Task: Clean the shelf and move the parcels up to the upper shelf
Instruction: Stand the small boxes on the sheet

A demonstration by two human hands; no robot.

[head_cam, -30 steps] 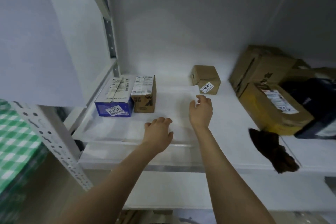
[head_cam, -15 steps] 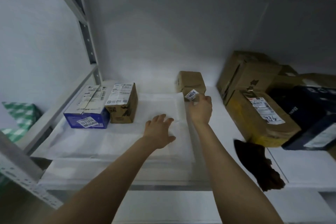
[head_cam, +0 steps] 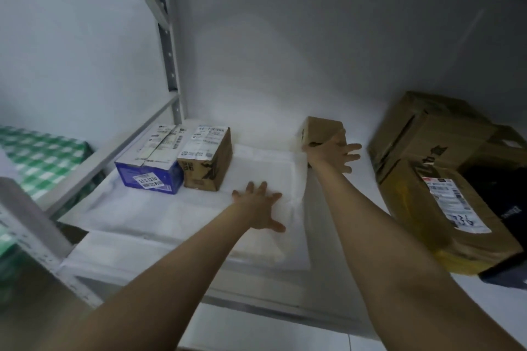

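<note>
At the back of the shelf [head_cam: 328, 251], we noted the right hand [head_cam: 335, 151] had reached the small brown parcel [head_cam: 320, 129], fingers spread against its front, grip not yet closed. Half a second before it was just short. Left hand [head_cam: 258, 208] stayed flat and open on the white liner [head_cam: 171, 214]; lift likely next.

Two parcels [head_cam: 176, 162] left of small box [head_cam: 320, 131]

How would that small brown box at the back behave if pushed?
The small cardboard box looks stiff-walled, so it should slide, not crumple. It seems light: the right hand spans its front alone. Squat and flat-based on the white shelf, it probably won't tip or roll.
</note>
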